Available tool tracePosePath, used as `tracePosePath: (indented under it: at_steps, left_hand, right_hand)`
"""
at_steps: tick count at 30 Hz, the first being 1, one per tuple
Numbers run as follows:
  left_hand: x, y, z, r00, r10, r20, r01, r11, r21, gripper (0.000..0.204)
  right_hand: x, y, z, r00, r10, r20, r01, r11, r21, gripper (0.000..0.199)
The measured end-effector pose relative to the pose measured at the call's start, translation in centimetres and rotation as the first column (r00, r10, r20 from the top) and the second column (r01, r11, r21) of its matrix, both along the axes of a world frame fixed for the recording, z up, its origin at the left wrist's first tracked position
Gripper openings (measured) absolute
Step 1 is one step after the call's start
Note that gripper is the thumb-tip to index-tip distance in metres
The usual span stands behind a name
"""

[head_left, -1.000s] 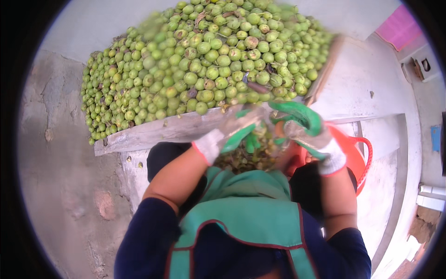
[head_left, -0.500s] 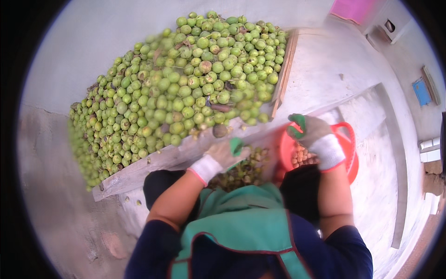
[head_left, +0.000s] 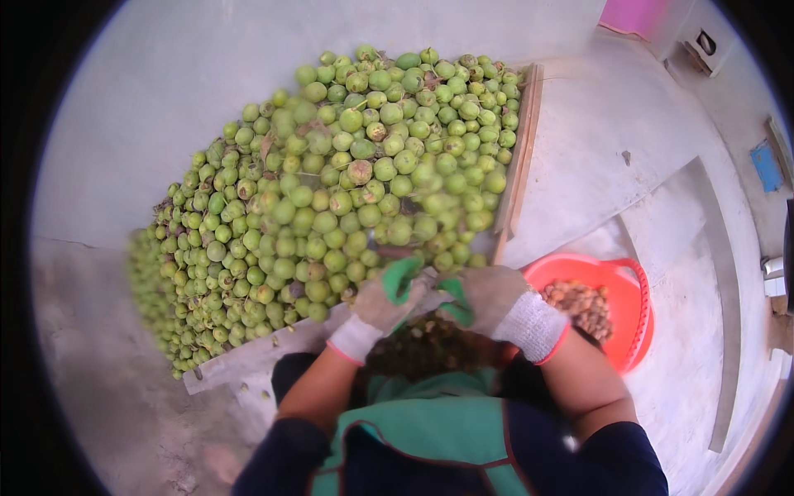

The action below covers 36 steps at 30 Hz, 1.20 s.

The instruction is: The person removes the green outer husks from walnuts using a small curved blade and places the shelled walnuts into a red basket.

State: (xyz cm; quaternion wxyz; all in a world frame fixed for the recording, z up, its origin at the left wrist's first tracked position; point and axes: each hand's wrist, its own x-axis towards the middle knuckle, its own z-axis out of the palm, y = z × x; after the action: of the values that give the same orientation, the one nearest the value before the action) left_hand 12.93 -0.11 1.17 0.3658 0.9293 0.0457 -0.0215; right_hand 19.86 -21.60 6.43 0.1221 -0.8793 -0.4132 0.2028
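Note:
My left hand (head_left: 392,299), in a grey-and-green work glove, is closed in front of the heap of green round fruits (head_left: 322,198), which look like walnuts in the husk. My right hand (head_left: 486,301), gloved alike, is closed right beside it, the fingers of both meeting. What they hold between them, if anything, is hidden and blurred. Beneath the hands lies a dark pile of husk pieces (head_left: 434,347). At my right stands a red basket (head_left: 633,331) with tan shelled-out nuts (head_left: 579,307) in it.
A wooden board (head_left: 519,157) bounds the heap on the right, and a low plank (head_left: 248,357) runs along its near edge. A grey strip (head_left: 728,331) curves over the pale floor at right. A blue object (head_left: 766,168) lies farther off.
My right hand has moved left from above the red basket to meet my left hand, uncovering the nuts. My left hand has stayed near the heap's front edge. The view has shifted slightly.

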Motion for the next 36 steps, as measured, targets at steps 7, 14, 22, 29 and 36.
tracePosePath:
  at_steps: [7, 14, 22, 29, 36]
  left_hand:
    - [18.2, 10.3, 6.2, 0.849, -0.021, 0.528, -0.265, 0.848, 0.460, 0.048]
    - [31.9, 14.0, 5.8, 0.958, -0.052, 0.284, -0.233, 0.442, 0.866, 0.053]
    - [28.8, 24.9, 8.6, 0.945, 0.294, 0.139, -0.253, 0.393, 0.884, 0.041]
    - [24.9, 27.8, 8.6, 0.847, 0.231, 0.478, -0.517, 0.561, 0.646, 0.039]
    - [30.6, 16.2, 5.7, 0.940, 0.315, 0.128, -0.316, 0.671, 0.671, 0.073]
  right_hand:
    - [1.6, 1.3, 1.5, 0.999, 0.052, 0.007, -0.052, 0.999, 0.015, 0.047]
    - [3.0, 0.3, -1.3, 0.999, 0.023, -0.024, -0.019, 0.989, 0.144, 0.047]
    - [4.4, 0.2, -1.6, 1.000, 0.013, -0.015, -0.012, 0.998, 0.064, 0.052]
    - [3.9, 1.0, -0.4, 0.999, 0.044, 0.014, -0.045, 0.992, 0.116, 0.046]
    - [3.5, 1.9, -0.6, 0.998, 0.057, -0.028, -0.055, 0.996, 0.069, 0.043]
